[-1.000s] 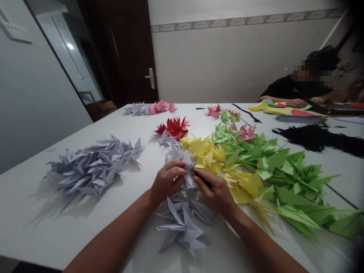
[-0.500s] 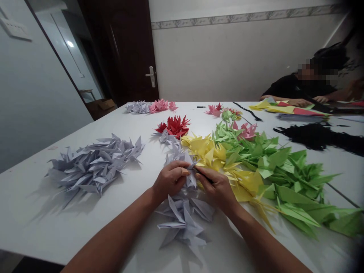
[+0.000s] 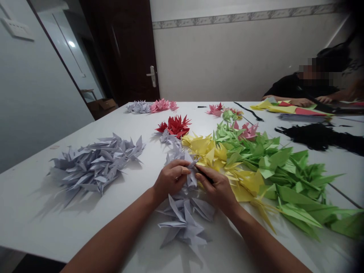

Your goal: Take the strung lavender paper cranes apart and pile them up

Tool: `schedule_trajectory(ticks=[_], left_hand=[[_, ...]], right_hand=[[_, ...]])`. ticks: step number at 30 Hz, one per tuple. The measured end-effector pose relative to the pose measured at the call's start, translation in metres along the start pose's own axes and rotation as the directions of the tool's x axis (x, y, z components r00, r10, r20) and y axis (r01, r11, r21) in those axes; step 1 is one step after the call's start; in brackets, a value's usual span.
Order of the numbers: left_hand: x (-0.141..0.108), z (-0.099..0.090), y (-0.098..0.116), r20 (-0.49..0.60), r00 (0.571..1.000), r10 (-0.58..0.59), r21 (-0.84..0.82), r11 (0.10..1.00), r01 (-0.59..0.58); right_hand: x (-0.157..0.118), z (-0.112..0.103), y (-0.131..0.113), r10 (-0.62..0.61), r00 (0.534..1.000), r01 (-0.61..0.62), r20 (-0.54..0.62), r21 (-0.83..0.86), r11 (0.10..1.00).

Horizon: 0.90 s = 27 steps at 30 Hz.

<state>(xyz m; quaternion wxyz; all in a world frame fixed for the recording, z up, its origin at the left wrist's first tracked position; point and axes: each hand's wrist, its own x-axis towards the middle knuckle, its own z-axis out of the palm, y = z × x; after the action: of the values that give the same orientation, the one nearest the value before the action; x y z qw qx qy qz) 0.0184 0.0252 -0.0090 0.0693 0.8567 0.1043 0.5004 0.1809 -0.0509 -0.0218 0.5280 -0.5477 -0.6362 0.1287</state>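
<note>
Both hands meet over the middle of the table, around a pale lavender folded paper crane (image 3: 192, 178). My left hand (image 3: 172, 178) is closed, pinching the crane's upper part between thumb and fingers. From the other side, my right hand (image 3: 217, 185) is closed on a slim dark tool (image 3: 208, 177), its tip at the folded paper; its exact kind is hidden by the fingers. Just below the hands lie more lavender cranes (image 3: 184, 223). Yellow cranes (image 3: 244, 182) lie beside my right hand, and a few lavender ones stretch away behind my left.
A large lavender crane pile (image 3: 96, 163) lies left, green cranes (image 3: 273, 159) right, red cranes (image 3: 176, 126) beyond the hands. Pink cranes (image 3: 160, 105) stand at the far edge. Black cords (image 3: 318, 134) and coloured paper sheets (image 3: 295, 110) lie near a seated person (image 3: 295, 87).
The view has shifted very slightly. Both hands stay at the same spot, with only a small movement of the fingers on the lavender crane.
</note>
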Motion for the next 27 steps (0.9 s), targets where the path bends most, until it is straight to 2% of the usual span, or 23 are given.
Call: schedule_trajectory(ticks=[2,3,4,5,6,7,9,10,11,12,14,16,19,23,25,27], left_hand=[[0.0,0.0,-0.001,-0.026,0.998,-0.058,-0.02,0.998,0.057],[0.0,0.001,-0.001,-0.062,0.991,-0.122,-0.047,0.992,0.119],[0.0,0.002,-0.002,-0.114,0.968,-0.221,-0.099,0.973,0.211],[0.001,0.003,-0.003,-0.171,0.92,-0.352,-0.188,0.929,0.32],[0.002,0.004,-0.003,-0.212,0.84,-0.5,-0.314,0.848,0.427],[0.004,0.005,-0.004,-0.213,0.735,-0.643,-0.461,0.73,0.505],[0.008,0.008,-0.002,-0.105,0.537,-0.837,-0.716,0.438,0.544],[0.01,0.008,-0.001,-0.032,0.472,-0.881,-0.794,0.309,0.524],[0.012,0.009,0.001,0.032,0.435,-0.9,-0.839,0.212,0.5],[0.013,0.01,0.003,0.081,0.416,-0.906,-0.864,0.144,0.482],[0.016,0.011,0.008,0.15,0.404,-0.902,-0.879,0.065,0.472],[0.016,0.012,0.012,0.205,0.405,-0.891,-0.874,0.019,0.486],[0.015,0.013,0.016,0.24,0.407,-0.881,-0.864,-0.003,0.504],[0.014,0.01,0.014,0.195,0.417,-0.888,-0.857,0.052,0.512],[0.014,0.005,0.006,0.102,0.411,-0.906,-0.846,0.138,0.515],[0.013,-0.002,-0.009,-0.055,0.381,-0.923,-0.809,0.265,0.524]], right_hand=[[0.0,-0.001,-0.001,-0.005,1.0,0.005,-0.021,0.016,1.0],[0.0,-0.001,-0.002,0.0,0.999,0.001,-0.042,0.028,1.0],[0.0,-0.002,-0.003,0.012,0.998,-0.01,-0.066,0.041,0.999],[0.001,-0.002,-0.003,0.031,0.996,-0.026,-0.089,0.055,0.998],[0.001,-0.002,-0.004,0.053,0.993,-0.045,-0.106,0.07,0.997],[0.001,-0.002,-0.004,0.072,0.991,-0.062,-0.113,0.085,0.994],[0.0,-0.001,-0.004,0.094,0.991,-0.083,-0.095,0.116,0.99],[0.0,0.0,-0.004,0.097,0.992,-0.086,-0.078,0.129,0.988],[-0.001,0.001,-0.004,0.095,0.994,-0.086,-0.06,0.139,0.987],[-0.001,0.001,-0.004,0.092,0.995,-0.084,-0.044,0.146,0.986],[-0.002,0.003,-0.005,0.089,0.996,-0.084,-0.023,0.149,0.985],[-0.002,0.003,-0.007,0.089,0.996,-0.087,-0.011,0.141,0.986],[-0.002,0.003,-0.007,0.086,0.996,-0.086,0.006,0.127,0.988],[-0.003,0.003,-0.004,0.069,0.998,-0.069,0.003,0.094,0.993],[-0.003,0.003,-0.001,0.06,0.998,-0.058,-0.03,0.074,0.996],[-0.004,0.004,0.002,0.055,0.996,-0.051,-0.064,0.057,0.997]])
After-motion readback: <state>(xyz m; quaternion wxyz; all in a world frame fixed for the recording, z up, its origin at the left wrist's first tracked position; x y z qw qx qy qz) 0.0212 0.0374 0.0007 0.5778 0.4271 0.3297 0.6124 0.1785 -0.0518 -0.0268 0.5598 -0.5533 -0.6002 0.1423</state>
